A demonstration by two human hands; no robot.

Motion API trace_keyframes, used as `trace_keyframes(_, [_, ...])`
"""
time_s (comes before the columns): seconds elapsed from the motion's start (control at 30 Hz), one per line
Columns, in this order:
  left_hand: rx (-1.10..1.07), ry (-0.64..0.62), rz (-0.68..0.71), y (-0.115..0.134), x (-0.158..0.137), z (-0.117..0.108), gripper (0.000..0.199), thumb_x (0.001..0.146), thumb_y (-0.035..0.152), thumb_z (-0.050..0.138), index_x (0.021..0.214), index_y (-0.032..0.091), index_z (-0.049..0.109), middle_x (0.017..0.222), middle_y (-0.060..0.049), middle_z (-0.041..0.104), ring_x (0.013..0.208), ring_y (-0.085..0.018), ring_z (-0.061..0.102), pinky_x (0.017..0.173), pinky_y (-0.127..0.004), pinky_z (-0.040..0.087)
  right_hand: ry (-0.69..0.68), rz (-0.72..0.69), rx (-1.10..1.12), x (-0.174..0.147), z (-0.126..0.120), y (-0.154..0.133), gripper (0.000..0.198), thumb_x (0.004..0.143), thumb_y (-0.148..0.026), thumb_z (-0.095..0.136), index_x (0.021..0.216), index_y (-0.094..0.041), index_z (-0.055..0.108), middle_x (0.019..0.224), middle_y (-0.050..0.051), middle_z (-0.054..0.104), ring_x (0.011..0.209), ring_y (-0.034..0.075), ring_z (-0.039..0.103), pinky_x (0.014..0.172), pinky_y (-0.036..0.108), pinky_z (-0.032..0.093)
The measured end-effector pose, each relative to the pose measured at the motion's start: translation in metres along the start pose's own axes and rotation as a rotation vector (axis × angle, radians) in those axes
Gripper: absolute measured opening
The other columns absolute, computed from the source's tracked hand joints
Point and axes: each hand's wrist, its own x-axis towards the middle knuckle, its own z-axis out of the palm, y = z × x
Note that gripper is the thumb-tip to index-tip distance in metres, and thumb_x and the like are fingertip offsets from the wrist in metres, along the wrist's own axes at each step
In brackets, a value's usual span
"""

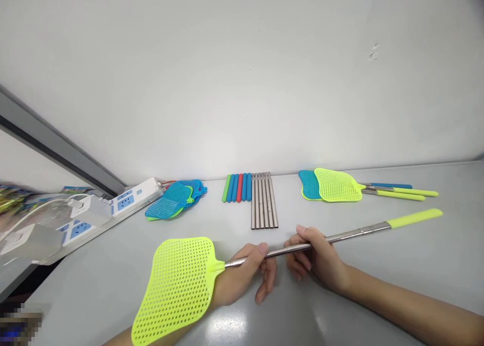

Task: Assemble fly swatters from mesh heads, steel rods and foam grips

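A yellow-green fly swatter [177, 280] with an extended metal telescopic rod lies across both my hands, its perforated head at the left and its foam grip at the right. My left hand [247, 270] holds the rod near the head, thumb on top. Further along, my right hand [313, 250] grips the rod between thumb and fingers. Behind my hands, several bare metal rods [263, 202] lie side by side. Left of them is a row of foam grips [237, 188] in green, blue and red.
A pile of loose swatter heads [172, 200] lies at the left, beside a white power strip [128, 202] with plugs in it. At the right rear, assembled swatters [338, 185] lie stacked with their handles pointing right. A white wall [242, 83] rises behind the grey table [113, 275].
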Motion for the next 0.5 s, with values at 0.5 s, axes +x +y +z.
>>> trace_keyframes(0.5, [0.026,0.014,0.008,0.0019,-0.0006,0.0014,0.064,0.086,0.051,0.015,0.046,0.016,0.052,0.035,0.001,0.04,0.038,-0.011,0.04,0.052,-0.026,0.039,-0.094,0.021,-0.143,-0.0065,-0.0002,-0.0003,0.055,0.088,-0.042,0.023,0.042,-0.018,0.04,0.039,0.0,0.044,0.04,0.013,0.045,0.047,0.027,0.035])
